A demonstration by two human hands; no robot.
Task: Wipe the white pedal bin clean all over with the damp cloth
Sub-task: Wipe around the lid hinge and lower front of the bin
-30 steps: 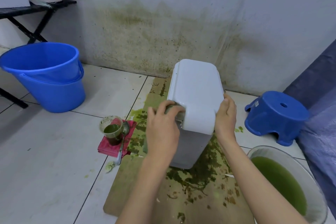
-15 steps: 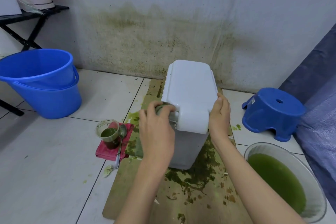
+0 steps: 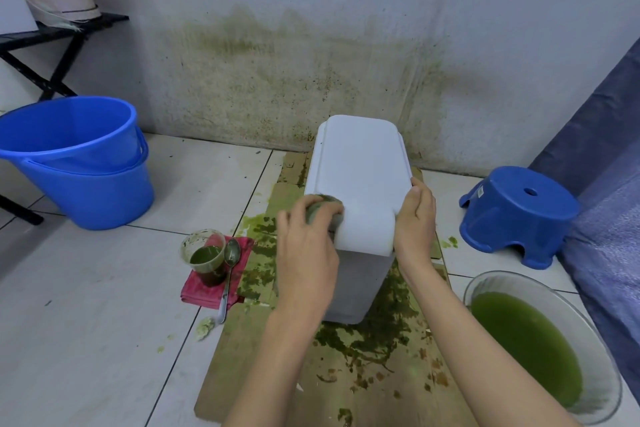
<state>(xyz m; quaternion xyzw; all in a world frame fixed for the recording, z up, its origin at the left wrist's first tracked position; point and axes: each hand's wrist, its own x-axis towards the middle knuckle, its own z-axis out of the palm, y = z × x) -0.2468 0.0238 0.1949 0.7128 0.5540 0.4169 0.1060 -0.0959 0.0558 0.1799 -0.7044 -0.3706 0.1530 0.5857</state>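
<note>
Head view: we are looking down at the white pedal bin [image 3: 360, 180], which is standing upright on a green-stained board [image 3: 363, 357] laid on the tiled floor, close to the stained wall [image 3: 311, 80]. Our left hand [image 3: 306, 250] is gripping a bunched green-soiled cloth [image 3: 323, 206] and pressing it against the bin's left front corner, just under the lid edge. Our right hand [image 3: 414, 222] is grasping the lid's right edge, fingers curled round it. To the left of the board a cup of green liquid [image 3: 204, 258] and a spoon [image 3: 229, 270] are resting on a red rag [image 3: 214, 274]. Farther left a blue bucket [image 3: 76, 159] is standing; a blue stool [image 3: 516, 215] is sitting to the right, and a bowl of green liquid [image 3: 540, 343] is lying near our right forearm.
</note>
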